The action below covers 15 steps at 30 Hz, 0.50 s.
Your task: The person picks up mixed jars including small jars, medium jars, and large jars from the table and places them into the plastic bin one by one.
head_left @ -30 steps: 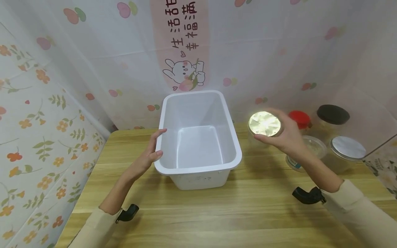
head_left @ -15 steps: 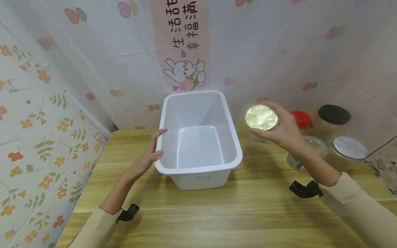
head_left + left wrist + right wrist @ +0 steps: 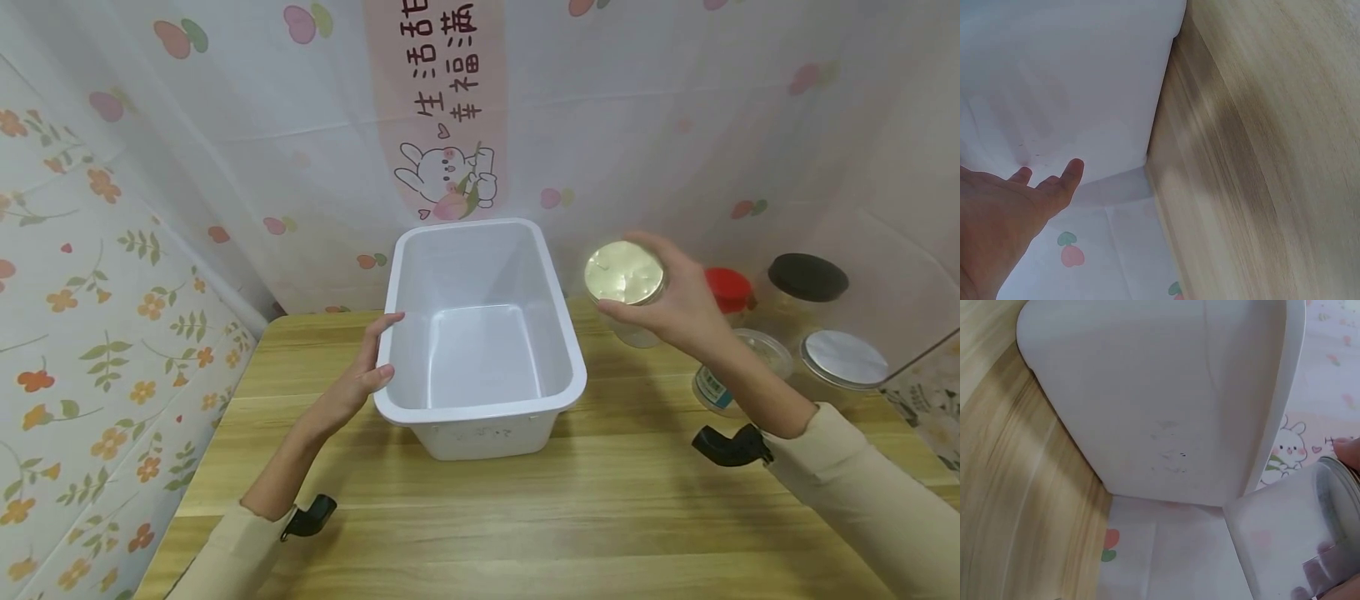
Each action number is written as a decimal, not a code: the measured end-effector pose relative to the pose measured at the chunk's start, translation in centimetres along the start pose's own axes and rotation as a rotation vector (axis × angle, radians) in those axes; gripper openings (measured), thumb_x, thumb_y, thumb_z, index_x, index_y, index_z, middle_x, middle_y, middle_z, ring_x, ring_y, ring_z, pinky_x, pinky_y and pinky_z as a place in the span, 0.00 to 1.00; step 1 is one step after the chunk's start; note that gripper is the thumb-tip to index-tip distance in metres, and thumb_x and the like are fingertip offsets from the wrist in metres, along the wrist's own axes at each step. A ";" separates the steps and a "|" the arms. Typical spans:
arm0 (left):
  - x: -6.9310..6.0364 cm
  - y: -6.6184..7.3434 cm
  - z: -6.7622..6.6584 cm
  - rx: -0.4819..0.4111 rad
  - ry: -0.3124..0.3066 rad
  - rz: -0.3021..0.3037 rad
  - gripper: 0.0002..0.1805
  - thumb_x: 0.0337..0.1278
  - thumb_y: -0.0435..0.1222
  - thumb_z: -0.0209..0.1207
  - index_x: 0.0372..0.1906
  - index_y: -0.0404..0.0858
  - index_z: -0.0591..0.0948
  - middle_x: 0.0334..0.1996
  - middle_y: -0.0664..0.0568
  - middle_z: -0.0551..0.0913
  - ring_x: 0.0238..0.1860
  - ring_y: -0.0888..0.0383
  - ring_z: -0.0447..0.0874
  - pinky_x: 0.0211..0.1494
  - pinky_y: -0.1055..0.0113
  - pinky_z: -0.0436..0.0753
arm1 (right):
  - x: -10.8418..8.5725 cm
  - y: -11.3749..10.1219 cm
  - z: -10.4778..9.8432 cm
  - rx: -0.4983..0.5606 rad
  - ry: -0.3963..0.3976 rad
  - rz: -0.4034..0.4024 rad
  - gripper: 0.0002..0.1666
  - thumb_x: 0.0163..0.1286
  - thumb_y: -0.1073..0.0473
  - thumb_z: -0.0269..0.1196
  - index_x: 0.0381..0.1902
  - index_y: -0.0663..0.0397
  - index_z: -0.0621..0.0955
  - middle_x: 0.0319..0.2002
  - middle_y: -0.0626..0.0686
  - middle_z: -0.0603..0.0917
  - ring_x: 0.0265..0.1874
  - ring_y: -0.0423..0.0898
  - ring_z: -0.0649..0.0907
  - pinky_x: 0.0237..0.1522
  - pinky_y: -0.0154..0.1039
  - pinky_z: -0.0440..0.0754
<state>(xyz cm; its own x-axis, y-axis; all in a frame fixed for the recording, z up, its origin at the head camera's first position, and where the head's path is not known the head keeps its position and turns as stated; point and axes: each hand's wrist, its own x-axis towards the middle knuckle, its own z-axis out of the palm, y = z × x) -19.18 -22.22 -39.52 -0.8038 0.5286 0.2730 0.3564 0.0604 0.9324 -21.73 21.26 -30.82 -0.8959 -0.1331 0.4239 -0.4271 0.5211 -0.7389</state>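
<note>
A deep white plastic basin (image 3: 480, 412) stands on the wooden table, with nothing visible inside. My left hand (image 3: 347, 390) holds its left rim, thumb and index finger over the edge. In the left wrist view, other fingers (image 3: 1071, 178) reach along the outer wall. To the right of the basin, my right hand (image 3: 681, 302) grips a clear jar (image 3: 624, 272) by its gold lid, thumb in front and fingers behind. The right wrist view shows the jar's see-through wall (image 3: 1275, 531) near the basin's side, seemingly raised off the table.
At the right stand several more clear containers: one with a red lid (image 3: 727, 287), one with a black lid (image 3: 807, 277), one with a silver lid (image 3: 843, 358), and a labelled tub (image 3: 761, 354) partly behind the right forearm. Printed curtains hang behind and at the left.
My right hand has carried the gold-lidded jar up and slightly left, closer to the basin. The left hand and the basin stay in place.
</note>
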 end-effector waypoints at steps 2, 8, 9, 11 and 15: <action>0.0 0.0 0.0 -0.001 -0.002 0.001 0.39 0.69 0.56 0.52 0.78 0.54 0.49 0.73 0.32 0.43 0.65 0.30 0.51 0.55 0.40 0.74 | 0.1 -0.1 0.0 0.007 0.000 0.005 0.52 0.48 0.62 0.83 0.71 0.55 0.72 0.63 0.57 0.76 0.55 0.57 0.76 0.46 0.36 0.77; -0.1 0.0 0.0 0.005 -0.005 0.000 0.38 0.69 0.54 0.51 0.78 0.55 0.49 0.73 0.36 0.44 0.65 0.32 0.52 0.55 0.39 0.74 | 0.4 -0.5 0.0 0.032 0.003 0.010 0.49 0.51 0.59 0.82 0.70 0.54 0.72 0.60 0.54 0.77 0.52 0.53 0.77 0.44 0.35 0.79; -0.1 0.0 0.0 0.005 -0.004 -0.001 0.39 0.69 0.54 0.51 0.78 0.55 0.49 0.73 0.37 0.44 0.65 0.33 0.53 0.55 0.40 0.74 | 0.5 -0.6 0.0 0.036 0.003 0.010 0.49 0.52 0.59 0.82 0.70 0.53 0.73 0.60 0.53 0.77 0.51 0.52 0.77 0.44 0.36 0.79; -0.1 0.0 0.0 0.005 -0.002 -0.003 0.39 0.69 0.54 0.51 0.78 0.54 0.49 0.73 0.39 0.45 0.65 0.34 0.53 0.55 0.43 0.75 | 0.6 -0.8 0.0 0.044 0.004 0.010 0.48 0.53 0.57 0.81 0.70 0.53 0.73 0.60 0.52 0.77 0.52 0.50 0.77 0.45 0.37 0.79; 0.0 0.0 0.1 0.005 0.003 0.001 0.40 0.69 0.55 0.52 0.78 0.53 0.49 0.73 0.39 0.45 0.65 0.35 0.54 0.55 0.46 0.76 | 0.8 -1.0 0.1 0.063 0.000 0.023 0.48 0.54 0.56 0.81 0.70 0.53 0.72 0.60 0.52 0.76 0.51 0.50 0.77 0.46 0.38 0.79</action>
<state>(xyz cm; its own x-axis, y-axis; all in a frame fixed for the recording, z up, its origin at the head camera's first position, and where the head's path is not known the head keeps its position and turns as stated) -19.13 -22.19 -39.59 -0.8046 0.5264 0.2747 0.3597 0.0640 0.9309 -21.99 20.54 -29.77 -0.9057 -0.1214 0.4061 -0.4128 0.4699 -0.7803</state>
